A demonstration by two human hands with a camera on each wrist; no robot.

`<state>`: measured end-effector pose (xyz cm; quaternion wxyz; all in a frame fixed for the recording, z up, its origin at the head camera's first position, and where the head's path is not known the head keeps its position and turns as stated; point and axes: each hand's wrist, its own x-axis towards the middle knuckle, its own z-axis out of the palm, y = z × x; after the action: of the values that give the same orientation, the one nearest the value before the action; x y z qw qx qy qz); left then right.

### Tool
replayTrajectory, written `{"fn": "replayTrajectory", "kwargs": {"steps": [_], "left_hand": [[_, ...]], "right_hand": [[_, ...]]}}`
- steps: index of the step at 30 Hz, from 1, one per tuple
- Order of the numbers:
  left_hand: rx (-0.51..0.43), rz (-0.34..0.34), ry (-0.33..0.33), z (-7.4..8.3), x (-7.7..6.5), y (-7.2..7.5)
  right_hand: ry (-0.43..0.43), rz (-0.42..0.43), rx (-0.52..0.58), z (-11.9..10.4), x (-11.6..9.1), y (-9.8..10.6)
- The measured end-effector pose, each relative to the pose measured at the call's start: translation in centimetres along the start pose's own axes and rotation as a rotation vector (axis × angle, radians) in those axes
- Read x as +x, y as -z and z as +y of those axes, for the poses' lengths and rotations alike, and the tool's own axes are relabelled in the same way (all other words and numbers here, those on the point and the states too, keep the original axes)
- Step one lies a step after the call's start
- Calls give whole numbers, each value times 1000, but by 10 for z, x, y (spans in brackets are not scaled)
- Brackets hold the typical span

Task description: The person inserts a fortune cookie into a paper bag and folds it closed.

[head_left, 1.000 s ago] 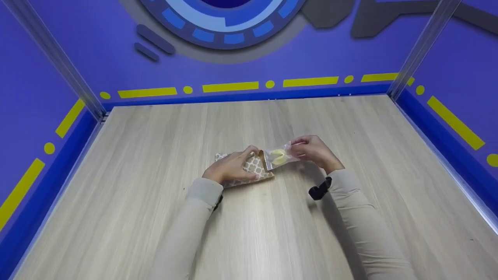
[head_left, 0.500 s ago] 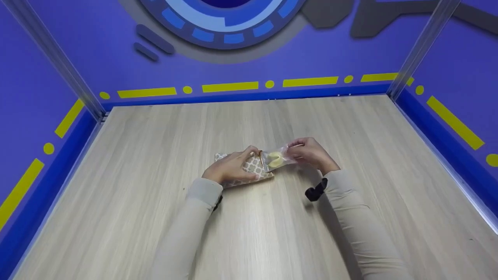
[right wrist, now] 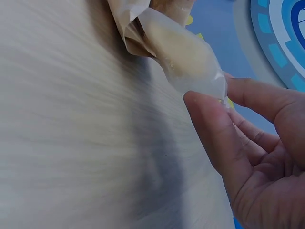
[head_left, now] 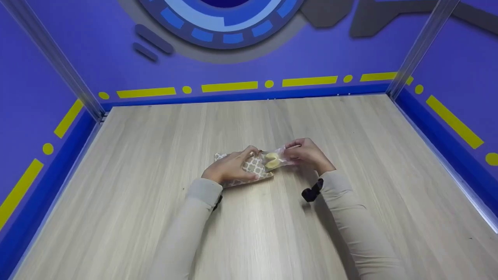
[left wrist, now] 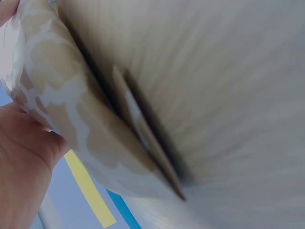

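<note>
A paper bag point(head_left: 255, 165) with a white and tan lattice print lies on its side at the middle of the table, its mouth facing right. My left hand point(head_left: 230, 167) grips it from the left, thumb along the near side and fingers over the far side. Between thumb and fingers, my right hand point(head_left: 307, 154) pinches the end of a clear wrapper holding a pale yellow fortune cookie point(head_left: 272, 160). In the right wrist view the wrapped fortune cookie point(right wrist: 183, 52) has its far end inside the mouth of the bag point(right wrist: 136, 33). The left wrist view shows the bag's folded bottom point(left wrist: 114, 138).
The wood-grain table point(head_left: 155, 136) spreads out around both hands. Blue panels with yellow marks enclose it, with the back wall point(head_left: 233, 70) behind and metal posts point(head_left: 424, 46) at the corners. A black strap point(head_left: 312, 191) hangs at the right wrist.
My right hand has moved left, carrying the wrapped fortune cookie partly into the bag's mouth. The left hand and the bag have stayed in place.
</note>
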<state>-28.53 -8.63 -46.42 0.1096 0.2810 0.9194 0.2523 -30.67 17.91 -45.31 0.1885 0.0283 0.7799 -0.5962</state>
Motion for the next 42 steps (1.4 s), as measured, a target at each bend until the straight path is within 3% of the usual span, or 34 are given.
{"fn": "replayTrajectory", "kwargs": {"steps": [7, 16, 30, 42], "left_hand": [[6, 1, -3, 0, 0, 0], [6, 7, -16, -1, 0, 1], [4, 0, -16, -1, 1, -1], [-3, -3, -3, -1, 0, 1]], "right_hand": [[8, 8, -7, 1, 1, -6], [8, -17, 68, 3, 1, -10], [41, -13, 56, 3, 2, -21], [26, -35, 167, 5, 5, -37]]}}
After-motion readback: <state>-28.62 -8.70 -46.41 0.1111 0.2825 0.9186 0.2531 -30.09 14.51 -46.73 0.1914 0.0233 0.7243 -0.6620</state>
